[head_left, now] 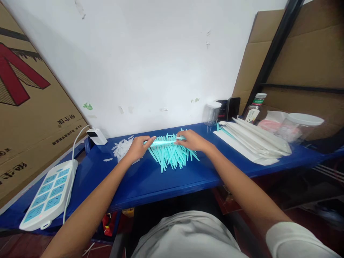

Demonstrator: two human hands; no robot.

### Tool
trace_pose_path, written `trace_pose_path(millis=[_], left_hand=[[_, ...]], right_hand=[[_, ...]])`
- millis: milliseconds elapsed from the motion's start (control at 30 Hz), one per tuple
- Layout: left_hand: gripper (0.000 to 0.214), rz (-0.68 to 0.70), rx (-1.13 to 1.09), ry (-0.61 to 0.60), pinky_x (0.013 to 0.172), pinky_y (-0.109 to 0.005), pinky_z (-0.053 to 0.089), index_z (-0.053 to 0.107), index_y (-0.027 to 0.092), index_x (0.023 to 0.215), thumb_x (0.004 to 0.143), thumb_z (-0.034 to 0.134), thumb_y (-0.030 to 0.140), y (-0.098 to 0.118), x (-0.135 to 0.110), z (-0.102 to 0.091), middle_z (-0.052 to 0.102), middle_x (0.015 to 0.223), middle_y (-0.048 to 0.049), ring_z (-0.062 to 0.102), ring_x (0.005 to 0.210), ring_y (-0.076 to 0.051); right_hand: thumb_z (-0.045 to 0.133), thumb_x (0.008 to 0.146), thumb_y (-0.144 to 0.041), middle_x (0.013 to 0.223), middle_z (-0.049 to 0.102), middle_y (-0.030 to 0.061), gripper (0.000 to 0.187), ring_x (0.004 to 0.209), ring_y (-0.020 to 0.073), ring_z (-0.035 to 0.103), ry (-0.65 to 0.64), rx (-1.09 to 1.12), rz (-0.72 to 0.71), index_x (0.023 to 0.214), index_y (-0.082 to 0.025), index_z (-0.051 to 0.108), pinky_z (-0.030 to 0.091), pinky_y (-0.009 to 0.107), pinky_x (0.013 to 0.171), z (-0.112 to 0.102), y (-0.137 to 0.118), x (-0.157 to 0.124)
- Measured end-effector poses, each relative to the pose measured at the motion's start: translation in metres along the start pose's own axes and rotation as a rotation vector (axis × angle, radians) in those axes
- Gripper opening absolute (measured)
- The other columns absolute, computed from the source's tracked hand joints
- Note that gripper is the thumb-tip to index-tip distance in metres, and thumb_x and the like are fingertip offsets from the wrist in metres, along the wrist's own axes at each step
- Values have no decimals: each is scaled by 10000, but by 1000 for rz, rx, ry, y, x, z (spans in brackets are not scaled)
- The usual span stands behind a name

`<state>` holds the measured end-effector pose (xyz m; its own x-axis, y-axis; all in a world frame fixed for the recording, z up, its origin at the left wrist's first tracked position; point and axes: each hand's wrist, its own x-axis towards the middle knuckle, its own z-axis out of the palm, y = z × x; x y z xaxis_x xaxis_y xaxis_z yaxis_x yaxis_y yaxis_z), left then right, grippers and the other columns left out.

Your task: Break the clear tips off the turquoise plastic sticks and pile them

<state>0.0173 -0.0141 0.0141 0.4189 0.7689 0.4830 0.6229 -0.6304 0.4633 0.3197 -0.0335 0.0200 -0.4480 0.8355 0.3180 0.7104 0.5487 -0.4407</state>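
My left hand (140, 147) pinches the left end of a thin turquoise stick (162, 142), with the thumb lying along it. My right hand (192, 140) closes on the right part of the same stick; whether it holds more than one piece, I cannot tell. The stick lies level between the hands, above a loose pile of tapered turquoise sticks (170, 159) on the blue table (156, 186). Just left of my left hand is a heap of small translucent white strips (122, 149), partly hidden by that hand.
A power strip (48, 195) and a white charger (96, 136) with a cable sit at left. To the right are white plastic packets (255, 139), a lidded clear jar (213, 113), two phones (233, 108), a bottle (253, 109) and a larger tub (299, 127). A wall (161, 64) stands behind.
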Motion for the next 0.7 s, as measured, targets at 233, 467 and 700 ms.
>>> trace_pose_path(millis=[233,467,700], left_hand=[[543,39,-37,-60,593,-291,238,327,202,626,1030,468,537,9,-3,8,274,626,32,300,591,-124],[515,126,-81,-111,606,-297,246,310,198,651,1046,477,483,35,-10,26,289,626,35,317,600,-123],[521,121,-117,-105,616,-296,296,430,192,648,1067,436,502,43,-16,31,393,606,28,391,601,-134]], right_hand=[[562,989,-575,730,653,38,484,708,178,544,155,176,-46,764,-169,699,337,291,683,-9,1,0],[746,845,-598,642,543,-23,420,615,129,431,-263,420,-152,801,-180,739,334,279,597,-2,-25,-4],[770,841,-530,582,331,-67,479,572,102,305,-318,463,-179,616,-199,506,257,277,563,-1,-31,-6]])
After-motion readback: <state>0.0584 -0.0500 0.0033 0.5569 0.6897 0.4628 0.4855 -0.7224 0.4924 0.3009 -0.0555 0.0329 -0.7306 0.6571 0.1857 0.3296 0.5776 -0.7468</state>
